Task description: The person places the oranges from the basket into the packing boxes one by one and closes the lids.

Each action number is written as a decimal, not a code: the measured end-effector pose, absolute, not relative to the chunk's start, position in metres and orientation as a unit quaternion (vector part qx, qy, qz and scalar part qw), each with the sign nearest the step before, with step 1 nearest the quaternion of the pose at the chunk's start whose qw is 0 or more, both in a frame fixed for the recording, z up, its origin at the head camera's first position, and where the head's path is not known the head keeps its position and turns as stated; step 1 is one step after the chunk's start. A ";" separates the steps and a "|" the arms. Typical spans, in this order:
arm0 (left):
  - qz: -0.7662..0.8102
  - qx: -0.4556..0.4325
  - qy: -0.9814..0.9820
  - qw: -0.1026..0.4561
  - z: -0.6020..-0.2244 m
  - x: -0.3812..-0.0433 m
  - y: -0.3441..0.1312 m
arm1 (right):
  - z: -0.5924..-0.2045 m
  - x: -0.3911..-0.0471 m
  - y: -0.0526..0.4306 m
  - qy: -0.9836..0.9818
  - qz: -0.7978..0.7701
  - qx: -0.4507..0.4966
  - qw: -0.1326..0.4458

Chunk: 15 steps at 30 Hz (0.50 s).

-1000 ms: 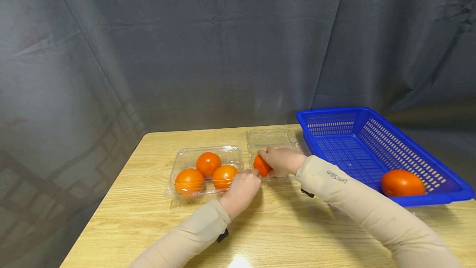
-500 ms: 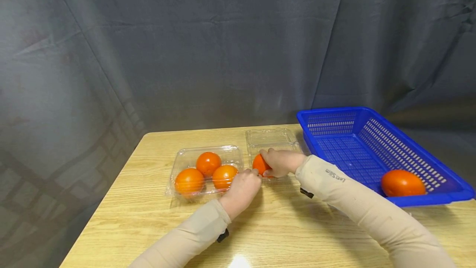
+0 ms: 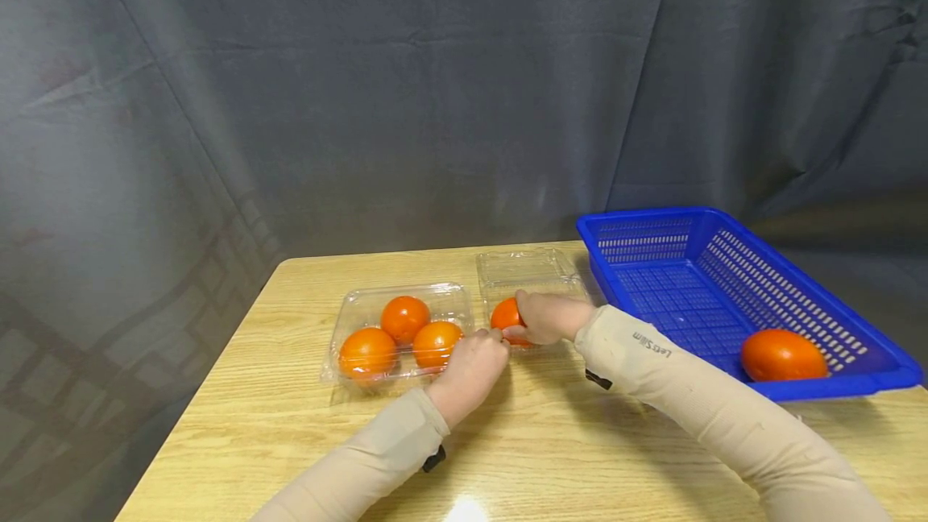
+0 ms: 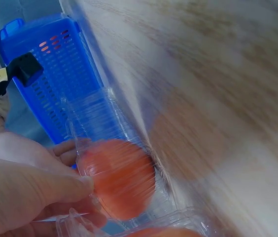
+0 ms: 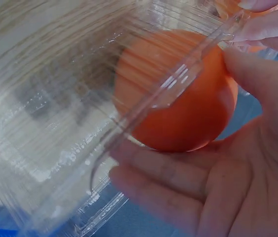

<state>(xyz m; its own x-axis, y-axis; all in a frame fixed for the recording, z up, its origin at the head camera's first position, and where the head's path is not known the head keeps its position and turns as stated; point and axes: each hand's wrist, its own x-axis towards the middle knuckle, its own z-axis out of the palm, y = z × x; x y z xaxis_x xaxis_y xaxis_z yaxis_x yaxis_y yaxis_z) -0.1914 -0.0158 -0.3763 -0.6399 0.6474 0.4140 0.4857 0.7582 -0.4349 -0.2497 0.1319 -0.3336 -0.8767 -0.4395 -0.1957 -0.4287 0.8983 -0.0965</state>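
Note:
My right hand [image 3: 548, 318] is curled round an orange [image 3: 504, 316] at the near left of an open clear plastic clamshell [image 3: 525, 266]. In the right wrist view, its thumb and fingers lie on either side of this orange [image 5: 205, 111], across the clamshell's rim [image 5: 178, 81]. My left hand [image 3: 473, 365] pinches the clamshell's near left edge; the left wrist view has its thumb [image 4: 75, 190] at the plastic beside the fruit [image 4: 124, 182]. Left of both hands, a second clear clamshell [image 3: 355, 304] contains three oranges, one of them [image 3: 405, 319] at the back.
A blue perforated basket [image 3: 605, 264] stands at the right, with one orange [image 3: 783, 355] in its near corner. The light wooden table [image 3: 246, 393] ends at a grey curtain [image 3: 435, 103] behind.
The fingers of my right hand have shifted slightly to the right over the orange, so more of it shows; the orange has edged left. My left hand stays where it was.

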 end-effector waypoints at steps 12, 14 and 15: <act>0.149 -0.314 -0.902 0.256 -0.374 -0.191 -0.015 | -0.333 -0.247 0.132 0.976 -0.004 -0.180 0.123; 0.153 -0.314 -0.901 0.257 -0.374 -0.191 -0.015 | -0.332 -0.247 0.132 0.976 0.003 -0.184 0.119; 0.154 -0.314 -0.900 0.259 -0.374 -0.191 -0.015 | -0.331 -0.247 0.132 0.976 0.007 -0.185 0.117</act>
<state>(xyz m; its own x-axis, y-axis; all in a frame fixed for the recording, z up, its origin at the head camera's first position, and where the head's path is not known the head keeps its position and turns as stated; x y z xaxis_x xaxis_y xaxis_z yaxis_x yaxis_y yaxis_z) -0.1911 -0.0146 -0.3739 -0.6690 0.6449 0.3695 0.4853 0.7556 -0.4399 -0.2474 0.1323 -0.3310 -0.9043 -0.3595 -0.2301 -0.3628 0.9314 -0.0295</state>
